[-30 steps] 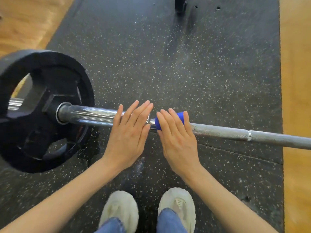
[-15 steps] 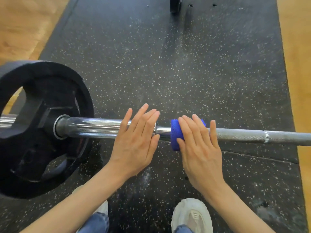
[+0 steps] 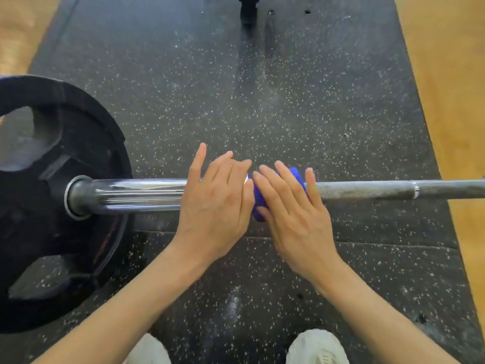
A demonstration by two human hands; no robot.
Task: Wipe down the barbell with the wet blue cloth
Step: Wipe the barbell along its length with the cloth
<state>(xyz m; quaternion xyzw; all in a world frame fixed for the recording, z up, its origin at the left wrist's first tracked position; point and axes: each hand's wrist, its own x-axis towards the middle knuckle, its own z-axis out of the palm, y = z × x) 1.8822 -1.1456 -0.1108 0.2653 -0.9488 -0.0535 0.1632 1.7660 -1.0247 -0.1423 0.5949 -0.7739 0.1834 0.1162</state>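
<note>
1. The mat point(image 3: 288, 88) carries the plate point(image 3: 52, 193) at the left.
2. The bar point(image 3: 367, 189) lies level, long axis left to right, sleeve end leftward.
3. The left hand point(image 3: 212, 206) rests on the sleeve, fingers straight, slightly spread.
4. The right hand point(image 3: 294, 214) presses the cloth point(image 3: 295, 174), wrapped round the shaft, fingers straight and together.
5. Risk: the bar may roll under flat palms, or the cloth may slip off.

a black speckled rubber mat point(image 3: 288, 101) covers the floor, with wooden floor point(image 3: 446, 74) on both sides. two pale shoes point(image 3: 317, 348) stand on the mat's near edge. a dark object point(image 3: 248, 9) sits at the far end.
</note>
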